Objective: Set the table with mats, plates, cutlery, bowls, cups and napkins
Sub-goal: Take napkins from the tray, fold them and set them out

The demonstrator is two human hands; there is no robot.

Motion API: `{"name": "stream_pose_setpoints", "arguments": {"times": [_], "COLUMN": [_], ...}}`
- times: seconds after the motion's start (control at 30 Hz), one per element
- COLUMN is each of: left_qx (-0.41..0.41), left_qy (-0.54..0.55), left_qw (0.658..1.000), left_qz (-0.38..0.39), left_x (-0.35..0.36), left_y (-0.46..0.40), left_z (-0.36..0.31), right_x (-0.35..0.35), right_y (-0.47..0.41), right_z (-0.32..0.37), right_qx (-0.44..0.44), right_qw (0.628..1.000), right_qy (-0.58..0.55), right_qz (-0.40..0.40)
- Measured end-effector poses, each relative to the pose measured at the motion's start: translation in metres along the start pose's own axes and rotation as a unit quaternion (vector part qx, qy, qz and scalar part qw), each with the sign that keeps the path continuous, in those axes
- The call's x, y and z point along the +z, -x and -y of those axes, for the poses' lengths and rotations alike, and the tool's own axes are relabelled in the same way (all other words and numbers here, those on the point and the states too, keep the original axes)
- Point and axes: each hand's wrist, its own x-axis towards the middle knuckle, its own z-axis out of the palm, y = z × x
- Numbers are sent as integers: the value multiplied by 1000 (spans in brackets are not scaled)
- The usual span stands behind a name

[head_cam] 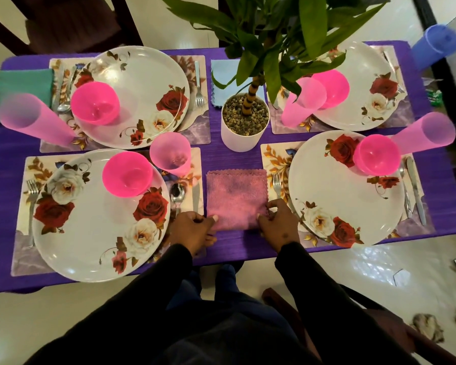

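The pink napkin [237, 197] is pinched at its near corners by the left hand [192, 227] and right hand [279, 222], flat on the purple counter [232, 159].

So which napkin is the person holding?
The pink napkin, pinched by both the left hand and right hand; the green and blue ones lie untouched.
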Motion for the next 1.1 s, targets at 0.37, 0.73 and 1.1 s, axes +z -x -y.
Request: {"name": "stream_pose_setpoints", "arguments": {"times": [0.37, 0.73, 1.1], "left_qx": [252, 240, 245], "left_qy": [-344, -388, -374], "left_qw": [900, 885, 885], "left_qz": [-91, -94, -131], "left_x": [8, 18, 19], "left_y": [-10, -36, -32], "left_z": [-38, -65, -66], "right_x": [-5, -5, -11], "right_y": [-26, -59, -55], "right_z": [34, 63, 69], "right_qx": [-154, -184, -200], "right_qw": [955, 898, 898], "right_qy": [231, 398, 390], "right_qz": [-101, -40, -29]}}
